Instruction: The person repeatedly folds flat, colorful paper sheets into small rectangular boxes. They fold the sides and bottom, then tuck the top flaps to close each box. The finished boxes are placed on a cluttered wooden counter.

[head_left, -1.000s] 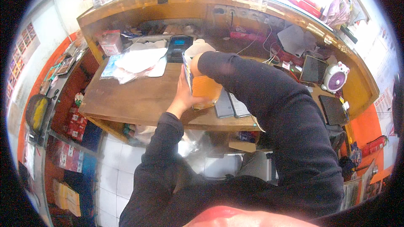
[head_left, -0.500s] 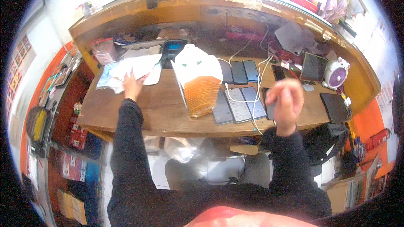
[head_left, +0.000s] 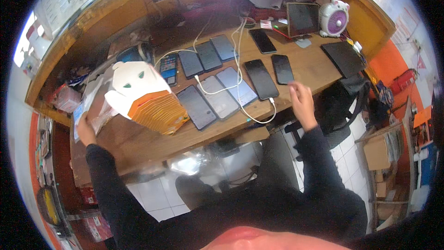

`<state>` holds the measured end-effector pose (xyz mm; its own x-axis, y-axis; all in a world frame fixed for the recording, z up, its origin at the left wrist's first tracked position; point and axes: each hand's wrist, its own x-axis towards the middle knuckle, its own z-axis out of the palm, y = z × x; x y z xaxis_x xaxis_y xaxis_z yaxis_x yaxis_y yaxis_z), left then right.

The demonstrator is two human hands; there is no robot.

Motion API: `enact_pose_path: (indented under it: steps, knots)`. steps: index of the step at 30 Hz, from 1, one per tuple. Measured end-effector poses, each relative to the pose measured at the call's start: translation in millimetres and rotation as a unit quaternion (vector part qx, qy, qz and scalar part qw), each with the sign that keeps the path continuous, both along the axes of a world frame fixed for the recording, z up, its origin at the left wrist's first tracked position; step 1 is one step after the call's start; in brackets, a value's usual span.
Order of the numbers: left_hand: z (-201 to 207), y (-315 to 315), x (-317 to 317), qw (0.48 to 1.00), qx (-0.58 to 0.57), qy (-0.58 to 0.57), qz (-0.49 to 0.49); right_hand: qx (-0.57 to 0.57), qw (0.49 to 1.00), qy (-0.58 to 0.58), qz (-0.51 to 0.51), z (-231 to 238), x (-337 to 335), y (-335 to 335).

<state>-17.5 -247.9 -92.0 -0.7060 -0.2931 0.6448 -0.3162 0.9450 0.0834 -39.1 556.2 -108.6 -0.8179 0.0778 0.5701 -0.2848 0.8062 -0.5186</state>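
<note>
My left hand (head_left: 86, 130) is at the table's left end, its fingers stretched out against a clear plastic packet (head_left: 101, 110) and papers; the fingertips are partly lost against them. My right hand (head_left: 303, 105) hovers at the front edge, fingers loosely bent and apart, nothing visible in them. Its fingertips are just below a small black phone (head_left: 282, 69). Beside that lies a larger dark phone (head_left: 260, 79) with a white cable (head_left: 273, 111) plugged into its lower end. Several more phones (head_left: 196, 106) lie in two rows between my hands.
A white and orange striped paper object (head_left: 159, 111) with green triangles stands left of the phones. White cables (head_left: 239, 55) cross the table. At the back right are a dark framed screen (head_left: 303, 20), an animal-shaped fan (head_left: 334, 17) and a flat black device (head_left: 343, 59).
The view has swung to the right and tilted. My right hand has lowered from in front of the phones to the table's front edge. My left hand remains by the packet and papers.
</note>
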Motion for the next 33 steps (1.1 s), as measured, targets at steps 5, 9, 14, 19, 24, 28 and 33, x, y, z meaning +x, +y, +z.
enact_pose_path:
  steps: [5,9,14,19,24,28,33]
  knots:
    - [56.0,25.9,86.2,0.995,-0.083,0.052,0.015,0.096,0.990,-0.088,-0.050,3.2,-56.9,7.3]
    - [72.3,94.0,201.4,0.993,-0.001,0.109,-0.054,0.103,0.989,-0.092,-0.060,2.7,-59.0,24.1]
    - [101.8,249.6,322.7,0.979,0.180,-0.016,-0.094,-0.166,0.976,0.079,0.118,41.9,15.5,-39.2]
    - [78.0,391.1,295.8,0.910,0.221,-0.205,-0.284,-0.005,0.869,0.003,0.495,72.6,138.9,-124.9]
    - [36.1,443.8,241.6,0.835,0.390,-0.178,-0.345,0.052,0.822,-0.231,0.518,29.2,157.2,-129.8]
    - [7.8,433.7,214.9,0.693,0.574,-0.273,-0.338,-0.223,0.811,-0.254,0.477,2.4,143.9,-87.8]
    - [-4.1,450.2,198.2,0.623,0.594,-0.364,-0.355,-0.149,0.909,-0.222,0.318,16.4,122.4,-50.5]
